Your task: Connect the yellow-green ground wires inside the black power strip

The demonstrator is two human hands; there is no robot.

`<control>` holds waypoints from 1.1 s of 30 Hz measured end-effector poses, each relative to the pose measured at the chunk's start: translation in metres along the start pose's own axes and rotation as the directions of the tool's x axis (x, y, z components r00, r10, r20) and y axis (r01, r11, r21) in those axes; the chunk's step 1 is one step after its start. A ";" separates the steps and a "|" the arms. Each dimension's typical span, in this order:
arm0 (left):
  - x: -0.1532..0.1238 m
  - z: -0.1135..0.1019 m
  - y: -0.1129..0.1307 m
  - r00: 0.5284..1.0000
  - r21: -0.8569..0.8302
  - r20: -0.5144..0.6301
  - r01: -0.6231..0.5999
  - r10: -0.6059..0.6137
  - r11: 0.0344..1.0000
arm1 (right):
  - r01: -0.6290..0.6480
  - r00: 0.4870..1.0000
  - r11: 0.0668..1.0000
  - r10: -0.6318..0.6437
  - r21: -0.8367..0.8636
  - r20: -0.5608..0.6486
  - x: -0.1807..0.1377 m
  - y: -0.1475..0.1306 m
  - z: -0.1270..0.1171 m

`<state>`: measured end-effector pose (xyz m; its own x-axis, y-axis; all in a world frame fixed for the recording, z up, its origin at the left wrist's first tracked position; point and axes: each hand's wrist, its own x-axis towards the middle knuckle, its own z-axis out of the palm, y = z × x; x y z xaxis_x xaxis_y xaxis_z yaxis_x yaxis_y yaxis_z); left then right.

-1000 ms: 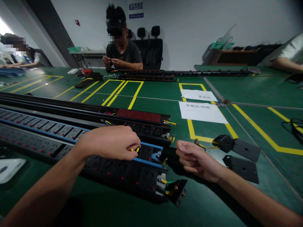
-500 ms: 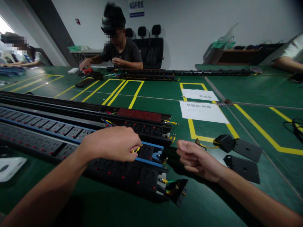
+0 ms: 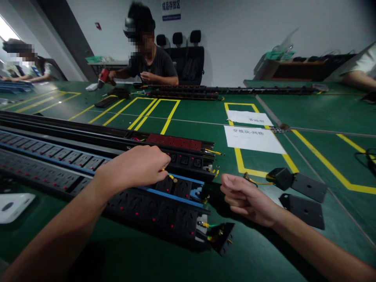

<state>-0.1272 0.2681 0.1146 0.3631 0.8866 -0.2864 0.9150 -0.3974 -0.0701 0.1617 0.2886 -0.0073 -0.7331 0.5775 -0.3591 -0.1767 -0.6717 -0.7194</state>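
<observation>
My left hand (image 3: 136,166) is closed above the blue-edged power strip (image 3: 183,188), pinching a short yellow wire (image 3: 170,177) with a metal end. The rest of that wire is hidden by my fingers. My right hand (image 3: 245,197) is curled closed to the right of the strip ends; whether anything is inside the fingers cannot be seen. Nearest me lies a black power strip (image 3: 152,211) with red dots, a black end cap (image 3: 221,239) hanging by wires at its right end. Beyond the blue-edged strip lie another black strip (image 3: 190,161) and one with dark red sockets (image 3: 176,141).
Black end plates (image 3: 305,207) and a wired black cap (image 3: 280,178) lie right of my right hand. White paper sheets (image 3: 254,139) lie beyond. A white object (image 3: 14,207) is at left. Across the table, a person (image 3: 158,66) holds a red power tool (image 3: 103,76).
My left hand has moved slightly left and up with the yellow wire, showing more of its end. My right hand stays put. The person opposite has raised the red tool.
</observation>
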 end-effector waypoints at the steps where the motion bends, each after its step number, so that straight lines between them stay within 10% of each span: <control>1: 0.001 0.000 0.000 1.000 0.002 0.005 -0.003 0.003 1.000 | -0.002 1.000 1.000 0.002 0.004 0.003 0.000 0.000 0.000; 33: 0.016 0.006 0.016 0.980 0.082 -0.154 -0.111 0.123 0.990 | 0.005 1.000 1.000 -0.006 0.015 0.024 0.001 0.002 -0.002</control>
<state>-0.1079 0.2746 0.1028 0.4953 0.8569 -0.1425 0.8514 -0.5114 -0.1162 0.1618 0.2886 -0.0099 -0.7478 0.5700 -0.3404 -0.1907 -0.6756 -0.7122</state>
